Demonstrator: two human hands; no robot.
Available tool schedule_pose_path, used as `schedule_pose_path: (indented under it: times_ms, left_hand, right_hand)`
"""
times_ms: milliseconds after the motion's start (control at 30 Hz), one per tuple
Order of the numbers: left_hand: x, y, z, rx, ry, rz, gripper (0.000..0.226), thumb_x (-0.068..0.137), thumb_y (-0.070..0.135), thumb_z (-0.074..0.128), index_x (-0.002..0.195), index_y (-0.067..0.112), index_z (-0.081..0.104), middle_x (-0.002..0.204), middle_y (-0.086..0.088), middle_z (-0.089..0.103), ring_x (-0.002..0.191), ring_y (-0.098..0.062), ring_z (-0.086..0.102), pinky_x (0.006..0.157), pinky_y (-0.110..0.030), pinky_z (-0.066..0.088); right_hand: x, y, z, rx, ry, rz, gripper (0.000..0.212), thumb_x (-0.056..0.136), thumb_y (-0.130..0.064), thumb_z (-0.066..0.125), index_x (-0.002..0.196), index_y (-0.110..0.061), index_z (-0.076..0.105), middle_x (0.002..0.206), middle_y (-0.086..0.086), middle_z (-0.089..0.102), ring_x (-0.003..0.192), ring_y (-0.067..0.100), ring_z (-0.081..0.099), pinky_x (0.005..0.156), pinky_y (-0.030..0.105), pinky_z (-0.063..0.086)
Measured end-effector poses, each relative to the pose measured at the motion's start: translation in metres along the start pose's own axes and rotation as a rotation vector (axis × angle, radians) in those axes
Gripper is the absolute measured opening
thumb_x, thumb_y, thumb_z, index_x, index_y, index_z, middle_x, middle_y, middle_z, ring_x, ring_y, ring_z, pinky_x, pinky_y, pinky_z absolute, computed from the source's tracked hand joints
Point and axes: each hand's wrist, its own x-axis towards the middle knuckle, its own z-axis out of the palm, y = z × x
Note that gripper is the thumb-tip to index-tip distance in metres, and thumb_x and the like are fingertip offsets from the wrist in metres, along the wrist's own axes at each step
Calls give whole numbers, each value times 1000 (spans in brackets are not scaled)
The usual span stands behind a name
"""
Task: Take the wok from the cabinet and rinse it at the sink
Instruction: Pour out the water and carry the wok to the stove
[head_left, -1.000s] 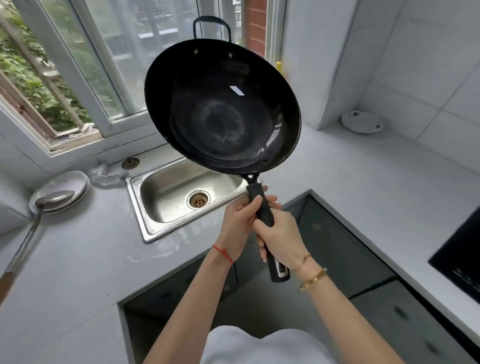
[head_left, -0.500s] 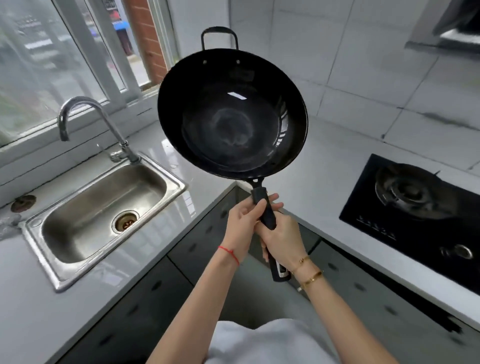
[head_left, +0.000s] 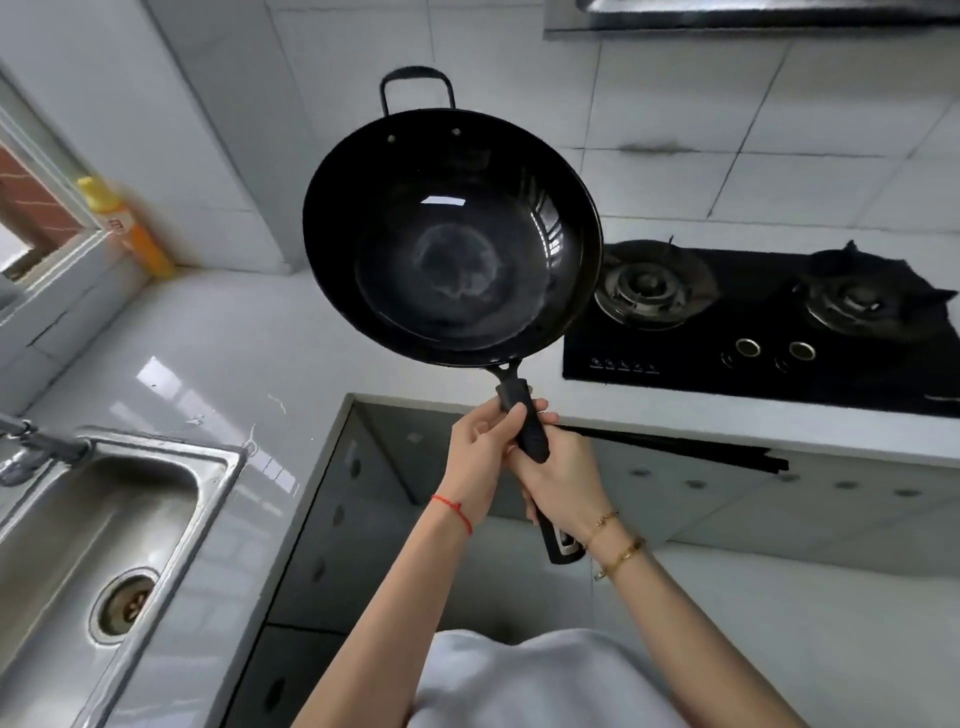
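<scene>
Head view: grey countertop (head_left: 218, 353) bearing steel sink (head_left: 78, 525) at left, black wok (head_left: 452, 239) aloft, tilted, between sink and gas hob (head_left: 769, 322), handle gripped by left hand (head_left: 480, 457) and right hand (head_left: 563, 480).

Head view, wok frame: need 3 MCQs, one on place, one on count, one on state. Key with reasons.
1. Where does the sink lie relative to the wok?
A. lower left
B. upper right
C. directly behind it

2. How many burners show on the stove?
A. one
B. two
C. four

3. How is the wok held?
A. resting on a burner
B. sitting in the sink
C. in the air, both hands on its long handle

Answers:
1 A: the sink fills the lower left corner, the wok is at centre.
2 B: two burner rings sit side by side on the black stove.
3 C: the left hand and right hand grip the handle, with the wok clear of the counter.
</scene>
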Motion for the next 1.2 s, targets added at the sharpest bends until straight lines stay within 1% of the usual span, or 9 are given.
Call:
schedule_pose_path:
  times_ms: [133, 300, 467, 533, 600, 700, 867, 967, 1200]
  left_hand:
    - [6, -5, 9, 25, -160, -36, 20, 101, 15, 49, 104, 11, 68, 101, -10, 72, 84, -24, 70, 54, -33, 58]
    - [15, -22, 31, 56, -300, -131, 22, 101, 14, 50, 113, 3, 65, 108, -17, 70, 94, -29, 68, 52, -30, 56]
    - [21, -47, 69, 112, -448, -204, 27, 100, 13, 52, 118, -4, 61, 111, -22, 70, 102, -29, 67, 84, -42, 57]
    - [23, -57, 89, 136, -499, -227, 31, 100, 14, 52, 121, -7, 59, 113, -23, 69, 101, -29, 67, 83, -42, 56]
    - [23, -67, 110, 151, -548, -246, 29, 100, 14, 51, 119, -7, 60, 110, -21, 70, 95, -28, 68, 74, -36, 59]
    - [23, -83, 150, 161, -629, -280, 29, 100, 15, 51, 118, -6, 60, 109, -18, 71, 91, -29, 67, 54, -26, 57]
    - [17, -116, 231, 152, -689, -318, 30, 100, 10, 50, 121, -11, 57, 107, -19, 69, 93, -21, 68, 78, -27, 56]
    - [10, -137, 286, 133, -719, -330, 27, 99, 8, 50, 118, -10, 59, 103, -17, 69, 92, -21, 68, 82, -28, 56]
    - [-1, -182, 408, 141, -747, -356, 22, 100, 11, 51, 110, -4, 64, 95, -9, 73, 88, -21, 68, 80, -31, 56]
  right_hand:
    - [-13, 6, -7, 41, 134, 65, 26, 92, -21, 61, 69, -9, 57, 42, 0, 54, 31, 22, 54, 37, 27, 41]
    - [-32, 16, -24, 109, 274, 161, 24, 93, -17, 59, 71, -9, 54, 44, 1, 54, 33, 20, 52, 38, 28, 42]
    - [-54, 33, -53, 110, 414, 218, 22, 93, -17, 58, 78, -2, 57, 42, 2, 54, 32, 18, 52, 39, 25, 44]
    - [-61, 42, -68, 110, 472, 236, 22, 93, -17, 58, 78, -2, 57, 41, 2, 54, 32, 18, 53, 40, 25, 44]
    - [-68, 53, -84, 117, 534, 247, 22, 92, -16, 58, 76, 0, 56, 40, 2, 53, 32, 19, 53, 41, 26, 44]
    - [-80, 71, -116, 125, 620, 262, 23, 90, -13, 59, 72, 0, 54, 37, 1, 52, 31, 19, 51, 41, 27, 44]
    - [-102, 104, -183, 186, 715, 300, 27, 89, -11, 58, 66, 0, 51, 38, 2, 51, 31, 21, 50, 40, 26, 42]
    - [-119, 123, -233, 172, 749, 309, 26, 89, -10, 58, 71, 7, 53, 43, 11, 53, 32, 24, 52, 40, 25, 42]
    - [-150, 172, -348, 162, 790, 338, 25, 87, -11, 58, 69, 5, 53, 44, 16, 53, 34, 26, 51, 41, 28, 42]
